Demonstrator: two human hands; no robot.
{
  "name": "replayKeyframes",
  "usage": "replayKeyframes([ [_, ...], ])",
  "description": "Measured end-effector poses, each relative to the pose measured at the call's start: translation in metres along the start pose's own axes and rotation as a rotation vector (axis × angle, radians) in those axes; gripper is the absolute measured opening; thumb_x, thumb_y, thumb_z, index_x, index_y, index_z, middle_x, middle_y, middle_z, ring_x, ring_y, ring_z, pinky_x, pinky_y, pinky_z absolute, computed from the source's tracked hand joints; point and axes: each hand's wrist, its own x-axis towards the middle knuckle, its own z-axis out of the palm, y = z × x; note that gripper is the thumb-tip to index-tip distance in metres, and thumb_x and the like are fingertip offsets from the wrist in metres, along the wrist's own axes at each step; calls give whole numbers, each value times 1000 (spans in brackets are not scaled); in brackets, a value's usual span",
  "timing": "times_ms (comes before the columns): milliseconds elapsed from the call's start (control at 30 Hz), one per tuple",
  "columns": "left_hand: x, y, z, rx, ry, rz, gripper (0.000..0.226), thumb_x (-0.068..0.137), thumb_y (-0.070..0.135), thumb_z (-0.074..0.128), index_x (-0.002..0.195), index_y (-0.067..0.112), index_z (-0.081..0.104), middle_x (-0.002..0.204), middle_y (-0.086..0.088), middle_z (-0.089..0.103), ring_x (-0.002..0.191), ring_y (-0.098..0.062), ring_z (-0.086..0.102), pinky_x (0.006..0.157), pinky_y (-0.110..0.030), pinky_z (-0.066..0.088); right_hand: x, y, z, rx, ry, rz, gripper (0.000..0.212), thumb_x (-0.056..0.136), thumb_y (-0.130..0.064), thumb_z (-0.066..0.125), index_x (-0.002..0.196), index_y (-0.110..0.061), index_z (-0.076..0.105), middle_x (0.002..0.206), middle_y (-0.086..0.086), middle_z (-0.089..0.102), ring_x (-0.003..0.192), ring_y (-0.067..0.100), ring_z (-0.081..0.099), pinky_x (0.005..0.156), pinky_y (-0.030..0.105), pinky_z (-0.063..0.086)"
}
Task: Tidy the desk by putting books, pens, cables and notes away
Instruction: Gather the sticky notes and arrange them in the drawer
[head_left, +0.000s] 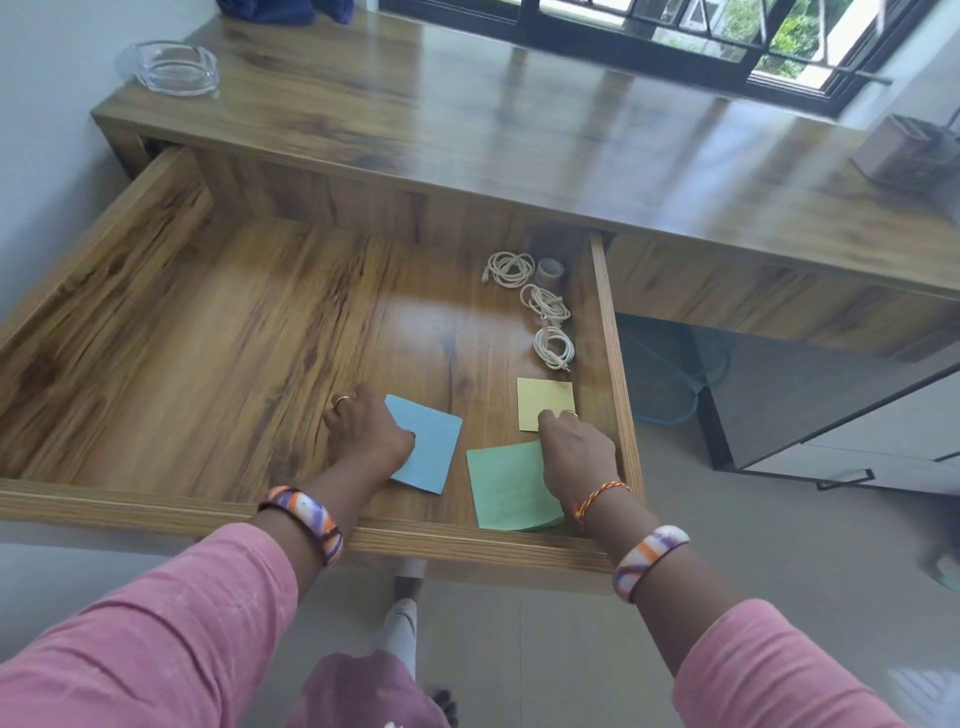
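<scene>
The left hand (363, 431) presses on the thin blue square paper note (434, 441), fingers curled; at 3 o'clock the right hand (574, 449) touches the yellow square paper note (545, 400), both light, bendy, best pinched by an edge.

Glossy wood-grain desk (519, 119), matt paper notes (545, 402), clear glass ashtray (175, 68), pink cloth sleeves (156, 639)

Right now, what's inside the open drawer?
Inside the drawer: blue note, green note, yellow note, three coiled white cables, a small clear thing behind them. Hands cover parts of the notes.
</scene>
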Motion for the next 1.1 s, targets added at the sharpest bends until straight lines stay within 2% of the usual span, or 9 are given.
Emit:
replayKeyframes([
  [67, -3, 1, 1, 92, -37, 108, 65, 77, 25, 71, 131, 11, 36, 137, -15, 34, 128, -33, 31, 95, -39, 40, -3, -6, 3, 64, -29, -42, 29, 89, -13, 53, 117, -8, 47, 114, 13, 55, 102, 32, 57, 72, 34, 44],
  [133, -5, 1, 4, 204, -109, 215, 67, 80, 25, 68, 136, 18, 33, 142, -12, 26, 132, -32, 24, 97, -39, 39, -6, -13, 8, 128, -137, -92, 45, 87, -25, 62, 126, -13, 44, 120, 11, 51, 109, 31, 54, 83, 38, 47],
  [200, -8, 0, 7, 337, -177, 293, 67, 82, 26, 63, 140, 26, 30, 147, -11, 21, 134, -31, 22, 99, -39, 38, -10, -19, 13, 101, -200, -118, 54, 83, -27, 66, 130, -17, 42, 124, 11, 47, 114, 32, 51, 87, 41, 47],
  [300, -12, 0, 6, 442, -198, 352, 69, 80, 29, 65, 140, 28, 30, 144, -10, 27, 131, -30, 29, 99, -39, 38, -13, -19, 17, 55, -203, -71, 53, 82, -25, 68, 127, -14, 41, 125, 12, 47, 113, 33, 51, 85, 42, 47],
  [433, -17, 2, 4, 545, -263, 364, 94, 65, 42, 79, 142, 27, 26, 137, -9, 36, 125, -29, 40, 95, -39, 42, -16, -10, 15, 58, -201, 21, 49, 84, -20, 67, 125, -11, 41, 124, 12, 49, 112, 34, 53, 84, 42, 48],
  [567, -22, 2, 4, 534, -348, 345, 94, 61, 44, 81, 139, 26, 30, 133, -8, 39, 119, -28, 47, 86, -39, 47, -18, -7, 15, 44, -208, 40, 50, 84, -19, 66, 125, -10, 40, 124, 13, 48, 111, 34, 54, 83, 41, 47],
  [700, -23, 4, 2, 507, -327, 340, 80, 63, 44, 80, 128, 24, 38, 126, -6, 44, 110, -27, 53, 74, -36, 44, -17, -10, 16, 17, -197, 36, 49, 85, -18, 65, 126, -9, 40, 123, 14, 49, 110, 34, 56, 82, 41, 48],
  [833, -26, 9, 6, 539, -302, 393, 76, 62, 47, 80, 120, 19, 41, 120, -6, 47, 102, -26, 56, 68, -35, 42, -16, -8, 13, 15, -205, 32, 52, 82, -23, 69, 124, -9, 41, 124, 14, 49, 110, 34, 55, 81, 40, 48],
  [1100, -25, 12, 9, 528, -316, 465, 79, 60, 51, 79, 121, 19, 40, 117, -6, 49, 102, -25, 55, 71, -35, 42, -17, -4, 13, 15, -199, 9, 55, 80, -31, 71, 122, -12, 41, 124, 13, 50, 111, 34, 55, 83, 41, 47],
])
